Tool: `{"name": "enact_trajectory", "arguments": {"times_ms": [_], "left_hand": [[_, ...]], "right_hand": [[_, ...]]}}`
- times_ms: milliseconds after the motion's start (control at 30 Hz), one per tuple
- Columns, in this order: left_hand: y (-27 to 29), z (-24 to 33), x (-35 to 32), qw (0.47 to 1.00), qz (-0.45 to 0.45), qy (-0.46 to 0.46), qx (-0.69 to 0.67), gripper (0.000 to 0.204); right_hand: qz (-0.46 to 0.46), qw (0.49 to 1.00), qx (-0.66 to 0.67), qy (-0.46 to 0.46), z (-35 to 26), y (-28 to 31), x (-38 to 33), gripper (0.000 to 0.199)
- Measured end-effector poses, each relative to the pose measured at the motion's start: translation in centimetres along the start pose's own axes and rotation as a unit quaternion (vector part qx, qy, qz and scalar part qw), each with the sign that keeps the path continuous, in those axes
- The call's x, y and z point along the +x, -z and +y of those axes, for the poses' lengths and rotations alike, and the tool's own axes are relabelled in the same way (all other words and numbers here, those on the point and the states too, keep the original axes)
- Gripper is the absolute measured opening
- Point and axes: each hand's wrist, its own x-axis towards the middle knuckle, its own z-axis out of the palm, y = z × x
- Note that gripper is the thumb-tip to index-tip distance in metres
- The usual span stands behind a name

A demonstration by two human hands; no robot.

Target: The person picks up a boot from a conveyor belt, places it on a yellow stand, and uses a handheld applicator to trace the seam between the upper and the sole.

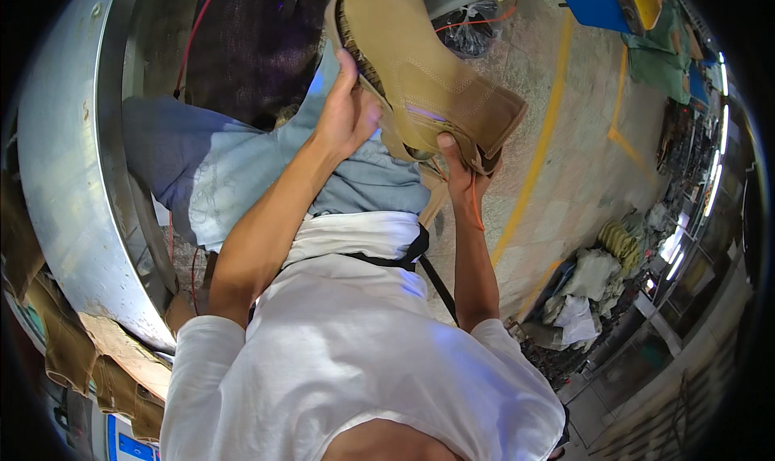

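Note:
A tan leather boot upper (428,65) with pale stitching and a darker brown patch at one end is held up over my lap. Along its left edge, next to a frayed, dark lining, my left hand (351,114) grips it with the thumb on the rim. My right hand (468,170) is closed on the lower right end below the brown patch, thumb on top. Most fingers of both hands are hidden behind the leather. An orange cord (476,207) hangs by my right wrist.
A curved-looking metal worktop (64,138) runs along my left, with brown leather pieces (69,348) near its lower end. Yellow lines (541,130) mark the floor at right. A clear plastic bag (472,37) lies ahead; a heap of cloth (593,283) is at right.

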Motion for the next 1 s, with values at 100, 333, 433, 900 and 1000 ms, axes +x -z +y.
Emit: {"name": "enact_trajectory", "arguments": {"times_ms": [100,333,433,900,1000], "left_hand": [[-0.5,-0.2,0.1,1.0,-0.003,-0.002,-0.025,0.074],[-0.8,-0.4,0.1,1.0,0.009,0.015,0.001,0.073],[-1.3,-0.5,-0.1,0.999,0.008,0.006,0.041,0.073],[-2.6,1.0,-1.0,0.926,0.026,-0.218,0.306,0.059],[-3.2,1.4,-0.9,0.933,0.033,-0.213,0.29,0.062]], "right_hand": [[-0.041,0.998,-0.014,-0.044,-0.5,1.2,-0.2,0.037],[-0.08,0.993,-0.055,-0.065,-0.6,3.4,-1.1,0.032],[-0.068,0.993,-0.05,-0.086,-0.2,3.4,-1.2,0.035],[0.008,0.992,0.021,-0.126,1.4,2.7,-3.6,0.063],[0.007,0.992,0.009,-0.127,1.8,2.8,-4.1,0.071]]}}
